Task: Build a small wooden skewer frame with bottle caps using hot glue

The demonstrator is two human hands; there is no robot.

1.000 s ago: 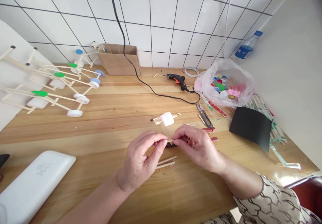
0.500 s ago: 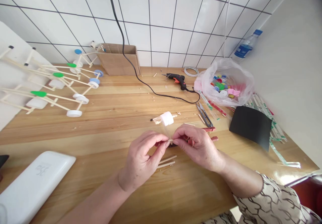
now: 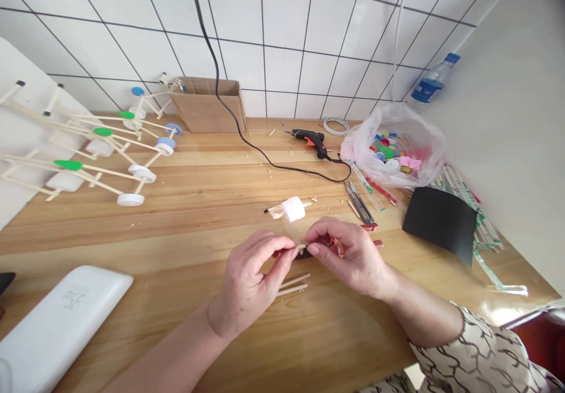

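Note:
Between my two hands is a short, pale wooden stick [image 3: 301, 247], joined to a longer stick that runs up to a white bottle cap [image 3: 293, 208]. My left hand [image 3: 253, 278] pinches its left end between thumb and forefinger. At the right end, the thumb and forefinger of my right hand [image 3: 353, 257] close on the tip. Something dark and some red-handled thing lie partly hidden beneath my right hand. Two loose wooden sticks [image 3: 293, 285] rest on the table by my left fingers.
Behind the hands lie a black glue gun [image 3: 310, 139] with its cable, a tape roll [image 3: 335, 125] and grey snips [image 3: 359, 202]. A plastic bag of caps [image 3: 397, 146] and a black sheet [image 3: 440, 222] are right. Stick-and-cap frames [image 3: 110, 140], a cardboard box [image 3: 209, 107] and a white power bank [image 3: 66, 322] are left.
My right fingertips have shifted slightly to the right, showing more of the short stick. My left hand stays almost still.

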